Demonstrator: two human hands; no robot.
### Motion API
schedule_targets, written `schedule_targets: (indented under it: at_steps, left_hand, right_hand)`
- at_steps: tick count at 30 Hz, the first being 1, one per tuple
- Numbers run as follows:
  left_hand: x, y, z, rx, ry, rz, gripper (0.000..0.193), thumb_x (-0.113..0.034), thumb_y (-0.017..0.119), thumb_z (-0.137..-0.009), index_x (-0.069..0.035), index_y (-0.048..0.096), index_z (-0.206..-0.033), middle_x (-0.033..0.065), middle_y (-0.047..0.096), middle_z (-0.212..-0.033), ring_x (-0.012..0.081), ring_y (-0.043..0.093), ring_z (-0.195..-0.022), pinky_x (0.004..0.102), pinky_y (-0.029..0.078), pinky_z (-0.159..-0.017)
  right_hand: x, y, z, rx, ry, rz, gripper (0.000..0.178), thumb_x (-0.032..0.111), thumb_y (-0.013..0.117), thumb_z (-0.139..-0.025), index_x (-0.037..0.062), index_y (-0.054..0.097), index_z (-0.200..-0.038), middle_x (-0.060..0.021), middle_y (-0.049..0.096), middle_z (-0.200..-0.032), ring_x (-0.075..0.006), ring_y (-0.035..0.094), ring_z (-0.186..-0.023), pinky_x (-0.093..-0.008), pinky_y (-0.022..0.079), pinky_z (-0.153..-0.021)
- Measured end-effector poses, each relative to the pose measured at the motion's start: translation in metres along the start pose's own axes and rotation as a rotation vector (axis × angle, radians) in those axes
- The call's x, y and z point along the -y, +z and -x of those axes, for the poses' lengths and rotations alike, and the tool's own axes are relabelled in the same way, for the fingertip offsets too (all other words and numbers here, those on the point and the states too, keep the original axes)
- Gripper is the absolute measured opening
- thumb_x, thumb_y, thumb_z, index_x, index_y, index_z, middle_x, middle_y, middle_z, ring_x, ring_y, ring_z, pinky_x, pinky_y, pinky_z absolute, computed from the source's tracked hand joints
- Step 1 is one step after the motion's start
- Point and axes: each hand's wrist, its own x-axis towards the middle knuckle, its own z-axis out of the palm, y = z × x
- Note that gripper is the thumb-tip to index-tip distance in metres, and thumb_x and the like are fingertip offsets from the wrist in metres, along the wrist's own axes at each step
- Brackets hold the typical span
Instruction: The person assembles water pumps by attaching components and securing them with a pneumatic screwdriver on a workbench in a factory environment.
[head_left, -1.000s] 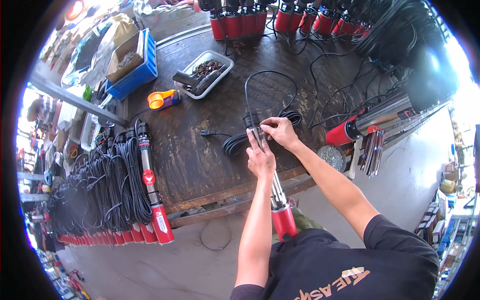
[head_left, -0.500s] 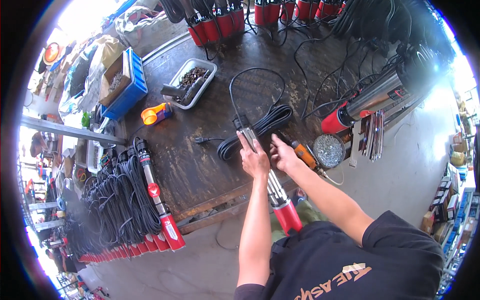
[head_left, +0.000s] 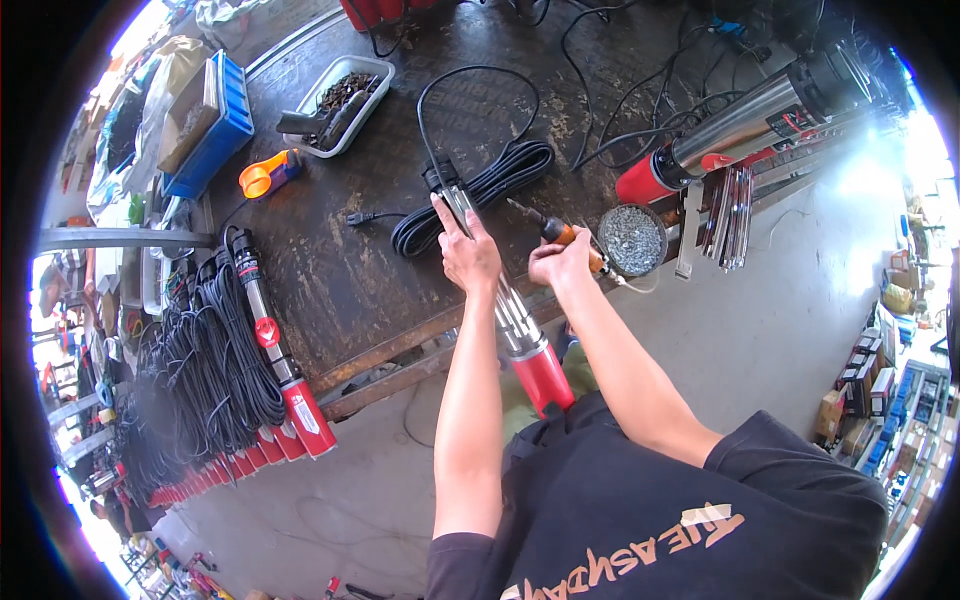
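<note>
A slim submersible pump (head_left: pixel 518 330) with a shiny metal body and a red end lies slanted, its red end against my body and its black top on the workbench. My left hand (head_left: pixel 468 252) is closed around the upper metal part, index finger stretched along it. From the pump's top a black cable (head_left: pixel 478 69) loops out to a tied coil (head_left: pixel 500 185) beside it. Right of the pump, my right hand (head_left: pixel 562 260) grips an orange and black power screwdriver (head_left: pixel 556 231), its bit pointing up and left, apart from the pump.
A round bowl of small metal screws (head_left: pixel 632 240) stands right of the screwdriver. A larger pump (head_left: pixel 720 140) lies beyond it. Left are a white tub of dark parts (head_left: pixel 385 75), an orange tape dispenser (head_left: pixel 262 178), a blue crate (head_left: pixel 235 125) and a row of pumps with coiled cables (head_left: pixel 230 350).
My right hand has taken hold of the screwdriver and raised its bit from the bench. My left hand stays on the pump. The whole view has shifted.
</note>
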Motion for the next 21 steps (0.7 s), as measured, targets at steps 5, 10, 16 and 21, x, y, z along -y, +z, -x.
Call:
schedule_targets:
  at_steps: [5, 10, 16, 21]
  left_hand:
    - [0.008, 0.008, -0.005, 0.037, -0.042, 0.061, 0.068, -0.046, 0.048, -0.100, -0.029, 0.022, -0.160, 0.0257, 0.066, -0.110, 0.0460, 0.067, -0.095, 0.0559, 0.052, -0.085]
    - [-0.024, 0.026, -0.019, -0.502, 0.965, -0.958, 0.043, -0.025, 0.055, -0.100, -0.016, 0.048, -0.142, 0.0127, 0.057, -0.132, 0.0288, 0.041, -0.129, 0.0509, 0.033, -0.104]
    - [-0.038, 0.003, -0.005, -0.054, 0.305, -0.271, 0.060, -0.033, 0.053, -0.099, -0.022, 0.033, -0.155, 0.0170, 0.066, -0.109, 0.0346, 0.064, -0.096, 0.0518, 0.049, -0.085]
    - [0.005, -0.002, -0.003, 0.043, -0.019, 0.084, 0.067, -0.044, 0.048, -0.101, -0.027, 0.022, -0.161, 0.0241, 0.062, -0.103, 0.0446, 0.066, -0.085, 0.0555, 0.054, -0.077]
  right_hand:
    - [-0.036, 0.010, 0.058, 0.881, 0.319, 0.045, 0.046, 0.048, 0.071, -0.081, 0.0042, 0.058, -0.074, -0.0013, 0.054, -0.060, -0.0059, 0.047, -0.050, -0.0188, 0.034, -0.044]
    - [-0.112, 0.057, 0.150, 0.691, -0.534, 0.250, 0.029, 0.021, 0.061, -0.090, 0.0030, 0.055, -0.112, -0.0089, 0.060, -0.102, -0.0191, 0.060, -0.088, -0.0321, 0.045, -0.096]
    - [-0.136, 0.080, 0.165, 1.217, -0.939, 0.503, 0.041, -0.001, 0.056, -0.096, 0.0031, 0.045, -0.136, -0.0162, 0.054, -0.141, -0.0210, 0.058, -0.123, -0.0299, 0.046, -0.104]
    - [-0.102, 0.095, 0.099, 1.205, -1.037, 0.721, 0.026, -0.003, 0.055, -0.094, 0.0019, 0.057, -0.119, -0.0156, 0.068, -0.117, -0.0157, 0.065, -0.082, -0.0278, 0.055, -0.078]
